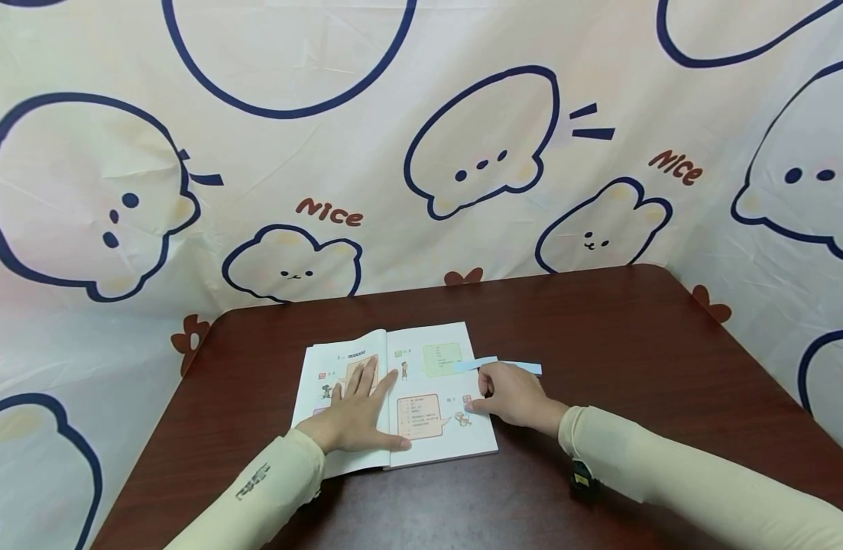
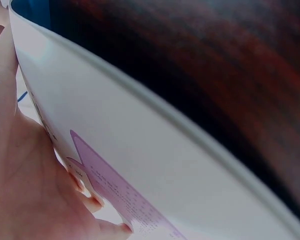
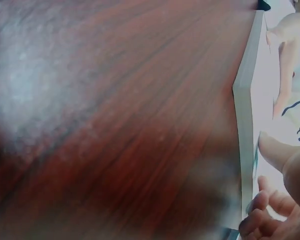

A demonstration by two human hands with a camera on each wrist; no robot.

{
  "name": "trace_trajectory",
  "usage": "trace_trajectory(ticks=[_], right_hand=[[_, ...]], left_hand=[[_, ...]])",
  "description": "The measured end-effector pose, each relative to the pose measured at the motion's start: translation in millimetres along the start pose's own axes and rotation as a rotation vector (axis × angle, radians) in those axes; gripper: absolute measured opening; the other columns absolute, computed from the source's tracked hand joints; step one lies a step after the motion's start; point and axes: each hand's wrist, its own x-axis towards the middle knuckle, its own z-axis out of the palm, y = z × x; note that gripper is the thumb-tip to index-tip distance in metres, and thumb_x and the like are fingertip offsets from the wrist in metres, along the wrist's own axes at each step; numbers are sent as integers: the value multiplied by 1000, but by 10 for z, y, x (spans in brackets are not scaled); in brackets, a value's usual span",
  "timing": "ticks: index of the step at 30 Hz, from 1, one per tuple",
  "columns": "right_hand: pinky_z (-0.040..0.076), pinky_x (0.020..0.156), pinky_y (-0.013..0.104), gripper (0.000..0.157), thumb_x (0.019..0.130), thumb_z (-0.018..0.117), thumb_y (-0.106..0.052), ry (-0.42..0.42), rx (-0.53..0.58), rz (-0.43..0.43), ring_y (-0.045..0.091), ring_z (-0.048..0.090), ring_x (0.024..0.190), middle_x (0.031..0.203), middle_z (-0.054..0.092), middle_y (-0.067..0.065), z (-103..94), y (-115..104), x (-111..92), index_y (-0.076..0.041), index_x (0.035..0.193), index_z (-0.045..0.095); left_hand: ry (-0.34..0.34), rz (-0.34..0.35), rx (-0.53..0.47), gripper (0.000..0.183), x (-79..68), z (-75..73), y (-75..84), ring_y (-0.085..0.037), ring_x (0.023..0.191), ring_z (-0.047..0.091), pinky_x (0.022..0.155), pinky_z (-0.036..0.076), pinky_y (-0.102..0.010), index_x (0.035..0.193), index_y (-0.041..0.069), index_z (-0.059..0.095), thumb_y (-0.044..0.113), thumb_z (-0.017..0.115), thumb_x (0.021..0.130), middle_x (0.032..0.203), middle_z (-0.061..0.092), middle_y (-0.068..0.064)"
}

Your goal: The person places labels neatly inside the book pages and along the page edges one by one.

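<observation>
An open book (image 1: 421,454) with printed text and cartoon figures lies on the brown table. My left hand (image 1: 359,416) rests across its left page and centre fold with straight, spread fingers; the thumb reaches onto the right page. In the left wrist view the book's curved page (image 2: 140,140) rises beside that hand (image 2: 30,170). At the book's right edge, my right hand (image 1: 513,393) has curled fingers around a light blue strip (image 1: 524,367). The strip reaches over the page on one side and the table on the other. In the right wrist view the right hand (image 3: 280,195) hides the exact grip.
The brown table (image 1: 600,328) extends around the book. Behind it hangs a pale cloth (image 1: 380,168) with blue cartoon outlines, also along both sides. A dark wrist device (image 1: 582,477) sits under the right sleeve.
</observation>
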Motion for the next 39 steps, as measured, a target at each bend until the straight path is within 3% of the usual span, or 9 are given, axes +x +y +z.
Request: trace_trajectory(ticks=[5,9,24,39], right_hand=[[33,63,27,34,81,85,-29,-36,77,-105,10,45,61,62,49,-7,-13,32,14,-19,68,56],[33,59,23,32,80,85,-28,-80,122,-140,7,44,60,62,48,-8,-32,70,31,-18,68,57],[31,53,22,36,80,83,-31,-174,79,-98,8,43,56,55,46,-9,-125,-31,117,-16,63,56],[28,48,23,41,85,80,-29,-155,87,-72,8,40,49,49,45,-9,-94,-39,167,-17,56,54]], left_hand=[[-1,-3,-4,123,12,14,-7,-41,159,-5,117,9,-76,164,22,14,79,71,71,171,-12,-16],[-6,-3,-6,123,6,9,-5,-41,159,-6,117,8,-76,164,22,13,79,71,71,171,-13,-16],[-11,-2,15,125,33,13,-19,-41,158,-7,116,11,-76,164,21,11,81,69,71,170,-14,-17],[-1,6,11,125,30,15,-22,-42,158,-5,115,11,-78,164,21,12,81,70,71,170,-13,-18]])
